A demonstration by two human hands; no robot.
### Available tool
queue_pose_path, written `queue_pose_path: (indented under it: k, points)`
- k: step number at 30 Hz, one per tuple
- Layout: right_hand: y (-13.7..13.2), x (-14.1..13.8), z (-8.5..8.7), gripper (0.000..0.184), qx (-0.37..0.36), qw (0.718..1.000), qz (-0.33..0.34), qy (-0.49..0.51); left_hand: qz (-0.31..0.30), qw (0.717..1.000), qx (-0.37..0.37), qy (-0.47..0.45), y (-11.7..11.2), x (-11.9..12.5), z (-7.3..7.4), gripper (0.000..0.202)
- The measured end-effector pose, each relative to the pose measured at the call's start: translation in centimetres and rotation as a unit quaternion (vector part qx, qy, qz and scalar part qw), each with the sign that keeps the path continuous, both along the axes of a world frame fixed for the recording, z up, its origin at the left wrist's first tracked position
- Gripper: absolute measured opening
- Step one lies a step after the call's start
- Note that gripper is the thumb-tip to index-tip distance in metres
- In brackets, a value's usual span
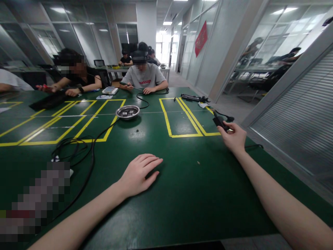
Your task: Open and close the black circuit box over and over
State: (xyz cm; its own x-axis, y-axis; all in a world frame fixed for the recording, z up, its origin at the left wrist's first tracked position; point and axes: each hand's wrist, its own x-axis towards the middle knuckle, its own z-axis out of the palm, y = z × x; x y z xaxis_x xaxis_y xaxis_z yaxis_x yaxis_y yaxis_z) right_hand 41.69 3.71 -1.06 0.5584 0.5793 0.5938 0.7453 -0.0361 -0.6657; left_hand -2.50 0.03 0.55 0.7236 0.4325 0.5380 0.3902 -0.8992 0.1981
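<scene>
My left hand (142,173) is palm down at the middle of the green table (182,201), fingers stretched out and holding nothing. At the table's right side, my right hand (234,137) is closed around a black power adapter (219,121). The adapter's underside and part of its body are hidden by my fingers. A black cord with a plug (230,118) lies just beyond that hand. Further back is a folded black tripod-like stand (194,98), with a small white piece (203,104) beside it.
A metal bowl (127,113) holds small metal parts. Coiled black cable (75,149) lies left of my left hand, near a pixelated area. Yellow tape (186,135) marks rectangles. Across the table, one person (144,76) holds a screwdriver; another person (90,78) sits further left.
</scene>
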Motion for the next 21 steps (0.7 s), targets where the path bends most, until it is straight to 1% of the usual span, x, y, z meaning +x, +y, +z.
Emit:
queue_pose_path:
  k: [5, 7, 9, 10, 12, 14, 16, 18, 21]
  points:
    - [-0.4, -0.4, 1.1, 0.048, 0.082, 0.995, -0.050, 0.014, -0.001, 1.000, -0.005, -0.002, -0.1, 0.1, 0.1, 0.038]
    - [-0.6, -0.5, 1.5, 0.045, 0.110, 0.993, -0.051, -0.001, -0.002, 1.000, -0.009, 0.001, -0.1, 0.1, 0.2, 0.038]
    - [-0.7, -0.5, 1.6, 0.044, 0.117, 0.992, -0.032, -0.020, -0.005, 1.000, -0.013, 0.005, -0.2, 0.2, 0.3, 0.038]
    - [-0.7, -0.5, 1.5, 0.045, 0.103, 0.994, -0.014, -0.027, -0.006, 1.000, -0.015, 0.007, -0.2, 0.2, 0.3, 0.038]
    - [-0.5, -0.5, 1.0, 0.045, 0.042, 0.998, 0.032, -0.039, -0.008, 1.000, -0.017, 0.008, -0.1, 0.2, 0.3, 0.037]
    - [-0.1, -0.4, 0.3, 0.042, -0.051, 0.994, 0.078, -0.063, -0.008, 1.000, -0.016, 0.005, -0.1, 0.1, 0.3, 0.037]
    - [0.2, -0.2, -0.2, 0.039, -0.138, 0.980, 0.108, -0.094, -0.008, 1.000, -0.017, 0.005, 0.0, 0.1, 0.3, 0.037]
    - [0.4, 0.0, -0.4, 0.037, -0.189, 0.970, 0.102, -0.118, -0.007, 1.000, -0.017, 0.009, 0.0, 0.0, 0.3, 0.036]
    - [0.7, 0.4, -0.5, 0.038, -0.221, 0.965, 0.039, -0.137, -0.004, 1.000, -0.020, 0.017, -0.1, 0.1, 0.3, 0.034]
